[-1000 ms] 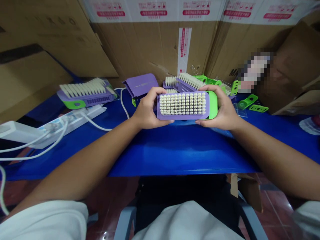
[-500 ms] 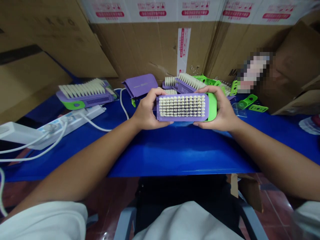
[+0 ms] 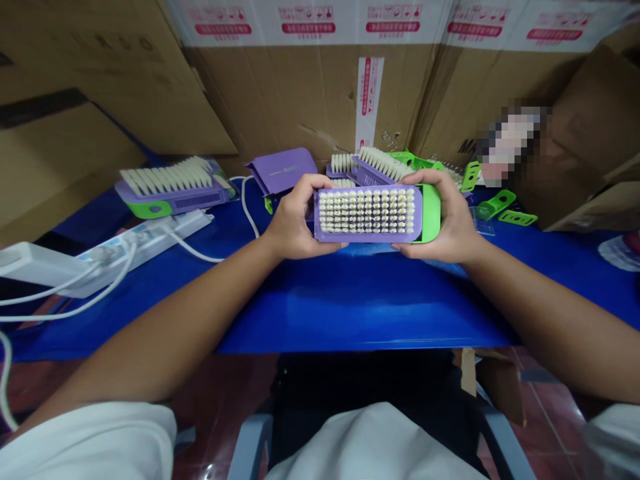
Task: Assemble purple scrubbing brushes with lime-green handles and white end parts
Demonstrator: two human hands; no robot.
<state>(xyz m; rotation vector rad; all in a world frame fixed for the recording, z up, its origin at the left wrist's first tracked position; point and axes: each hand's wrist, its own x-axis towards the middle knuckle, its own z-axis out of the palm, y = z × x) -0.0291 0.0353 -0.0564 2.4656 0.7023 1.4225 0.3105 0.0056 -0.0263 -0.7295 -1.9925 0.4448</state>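
Between your hands: a purple-and-green scrub brush (image 3: pixel 367 213) lies level above the blue table (image 3: pixel 350 307), its cream bristles (image 3: pixel 367 209) facing up at you.
Why held so: gripping only the long edges appears to keep the bristle face uncovered and squarely in your view.
Left hand (image 3: pixel 300 217): closed on the purple end, fingers curled over the far edge, thumb along the near edge.
Right hand (image 3: pixel 445 217): closed just as firmly around the green end, in the same hold.
Forearms: both angle in from wide elbows, wrists slightly bent, bringing your hands together ahead of your chest.
Just beyond the grip: a loose heap of brushes (image 3: pixel 373 167), with a purple brush back (image 3: pixel 280 170) beside it.
Left of the grip: a second brush (image 3: pixel 170 187), bristles up, near a white power strip (image 3: pixel 145 243).
Right of the grip: green plastic parts (image 3: pixel 493 203) scattered on the table.
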